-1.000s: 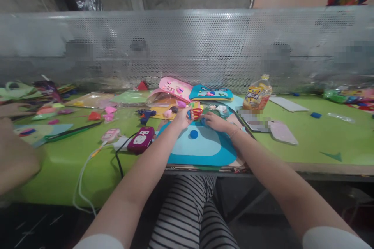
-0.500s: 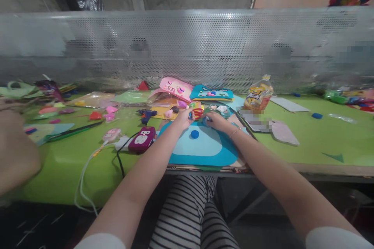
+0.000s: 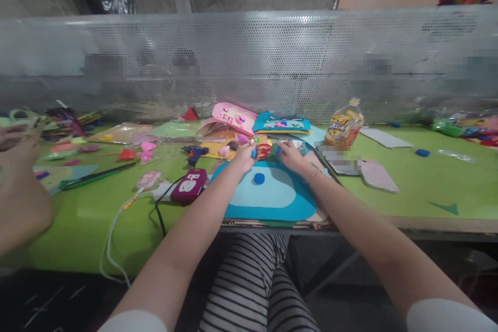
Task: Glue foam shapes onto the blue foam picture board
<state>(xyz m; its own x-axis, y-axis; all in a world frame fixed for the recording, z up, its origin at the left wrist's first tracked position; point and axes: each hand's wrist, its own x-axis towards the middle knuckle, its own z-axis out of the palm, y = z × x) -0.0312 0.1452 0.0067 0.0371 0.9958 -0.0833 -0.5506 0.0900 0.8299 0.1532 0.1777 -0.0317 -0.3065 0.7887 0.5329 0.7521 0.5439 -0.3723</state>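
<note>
My left hand (image 3: 246,156) is closed, pinching a small blue piece (image 3: 254,153) whose kind is too small to tell. My right hand (image 3: 290,155), a thin bracelet at its wrist, has its fingers closed around another blue piece (image 3: 277,150). Both hands hover near the far edge of a teal sheet (image 3: 288,213) with a light-blue rounded panel (image 3: 272,194). On that panel lies a round blue disc (image 3: 259,178). Just behind my hands are a red and yellow item (image 3: 265,148) and a yellow sheet bearing small figures (image 3: 210,149).
A purple device (image 3: 189,185) with a black cable and a blue glue gun (image 3: 195,154) lie to the left. Pink and teal decorated pieces (image 3: 282,123) rest behind. A snack bag (image 3: 344,123) and a phone (image 3: 378,175) are to the right. Another person's hand (image 3: 23,161) is at far left.
My right hand has shifted slightly away from me with the blue piece. My left hand stays nearly in place. The other person's hand at far left has moved into fuller view.
</note>
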